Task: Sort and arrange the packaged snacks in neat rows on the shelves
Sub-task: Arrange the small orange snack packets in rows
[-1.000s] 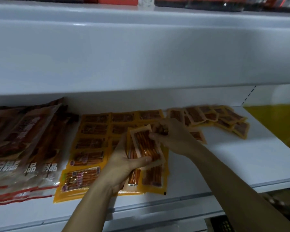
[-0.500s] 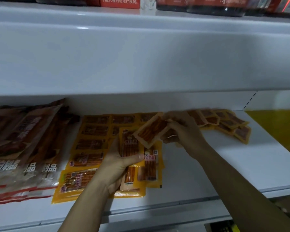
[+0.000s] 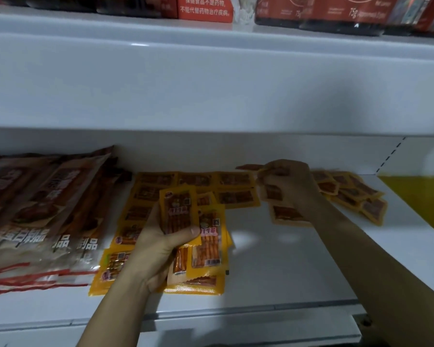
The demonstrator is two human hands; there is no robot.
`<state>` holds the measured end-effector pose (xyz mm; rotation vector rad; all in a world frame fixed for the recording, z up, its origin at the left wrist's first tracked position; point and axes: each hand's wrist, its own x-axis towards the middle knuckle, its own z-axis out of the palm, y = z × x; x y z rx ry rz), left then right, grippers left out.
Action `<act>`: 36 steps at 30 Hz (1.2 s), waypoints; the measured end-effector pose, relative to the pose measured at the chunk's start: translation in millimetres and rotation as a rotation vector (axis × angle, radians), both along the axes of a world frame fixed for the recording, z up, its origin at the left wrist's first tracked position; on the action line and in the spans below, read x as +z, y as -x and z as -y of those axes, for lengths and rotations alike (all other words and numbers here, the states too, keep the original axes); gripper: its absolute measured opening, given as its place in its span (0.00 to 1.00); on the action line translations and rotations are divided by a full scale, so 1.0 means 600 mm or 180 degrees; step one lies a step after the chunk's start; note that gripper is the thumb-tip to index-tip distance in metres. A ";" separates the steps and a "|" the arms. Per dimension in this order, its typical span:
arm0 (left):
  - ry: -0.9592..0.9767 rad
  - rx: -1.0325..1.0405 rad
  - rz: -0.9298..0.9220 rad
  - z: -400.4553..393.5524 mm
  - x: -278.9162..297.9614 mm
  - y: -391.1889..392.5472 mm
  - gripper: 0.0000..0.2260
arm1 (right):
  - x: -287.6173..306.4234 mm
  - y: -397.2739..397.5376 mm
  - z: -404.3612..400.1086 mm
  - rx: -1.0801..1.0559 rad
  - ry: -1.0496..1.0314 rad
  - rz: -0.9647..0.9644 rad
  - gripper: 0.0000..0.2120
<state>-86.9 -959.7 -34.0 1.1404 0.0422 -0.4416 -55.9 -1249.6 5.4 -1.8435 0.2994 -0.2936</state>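
White metal forms the shelf, and nearest its front edge the left hand grips a small stack of yellow snack packets, thumb curled over the front one. Under and beside that hand more yellow packets lie flat in rows. To the left, large brown bags lean in an overlapping stack. Further back, the right hand pinches one packet just above the shelf, near loose scattered packets. Above, red boxes stand on the upper shelf.
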 end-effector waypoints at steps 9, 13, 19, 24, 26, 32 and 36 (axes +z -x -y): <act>0.0006 0.0037 0.0089 -0.010 0.004 0.006 0.37 | -0.010 -0.015 0.002 -0.0284 0.2062 0.0623 0.05; 0.0053 0.0012 0.0088 -0.010 0.003 0.010 0.37 | -0.006 -0.017 0.013 -0.0376 0.2122 0.0693 0.03; 0.0002 0.0008 0.0149 -0.014 0.007 0.018 0.36 | -0.058 -0.046 0.018 -0.0453 0.0046 -0.0466 0.07; 0.0011 -0.0021 0.0191 -0.027 0.010 0.025 0.35 | -0.113 -0.064 0.003 -0.0561 0.0318 -0.0494 0.18; 0.0040 -0.0011 0.0181 -0.030 0.010 0.027 0.35 | -0.113 -0.062 -0.009 -0.0685 0.0645 -0.0470 0.17; 0.0037 0.0004 0.0173 -0.029 0.010 0.033 0.35 | -0.109 -0.036 -0.023 -0.0756 0.1792 -0.0199 0.19; -0.0021 0.0017 0.0193 -0.024 0.007 0.030 0.35 | -0.076 0.022 -0.068 -0.0039 0.1562 0.0480 0.08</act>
